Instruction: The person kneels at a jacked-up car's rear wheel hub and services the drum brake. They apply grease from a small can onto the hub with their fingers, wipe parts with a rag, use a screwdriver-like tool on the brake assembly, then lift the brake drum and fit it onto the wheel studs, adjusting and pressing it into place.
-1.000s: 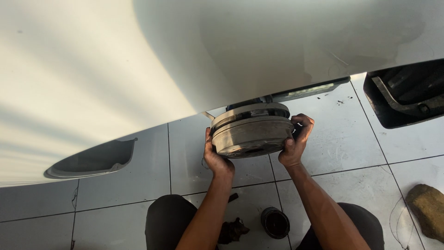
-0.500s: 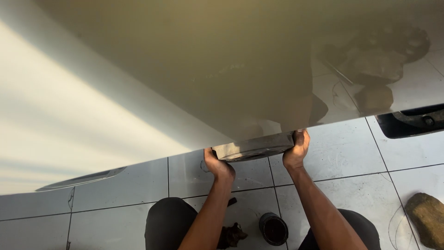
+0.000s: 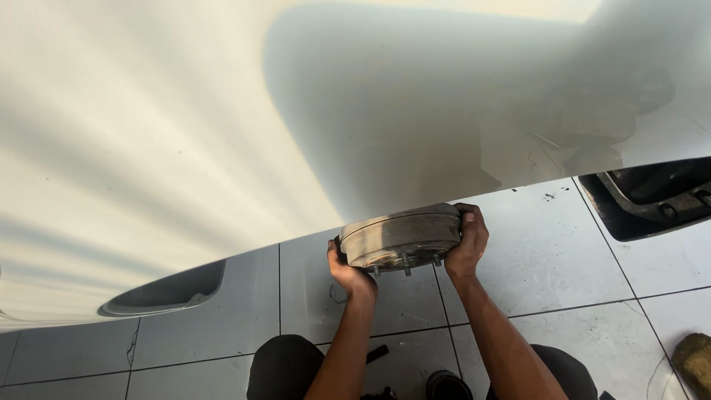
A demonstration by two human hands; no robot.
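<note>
A round, rusty grey brake drum point(image 3: 404, 237) sits just under the lower edge of a white car body panel point(image 3: 311, 118), with short studs poking out of its underside. My left hand point(image 3: 349, 272) grips its left side and my right hand point(image 3: 468, 241) grips its right side. The drum's upper back part is hidden behind the panel. Both forearms reach up from my knees point(image 3: 285, 367) in dark trousers at the bottom of the view.
Grey floor tiles point(image 3: 541, 259) lie below. A dark round cap point(image 3: 444, 385) and a small black piece point(image 3: 376, 353) rest on the floor between my knees. A black car part point(image 3: 652, 196) shows at right, a brownish lump point(image 3: 695, 363) at bottom right.
The view has shifted and the drum has come lower out from behind the panel, so its rim and studs show. Both hands keep their grip on its sides.
</note>
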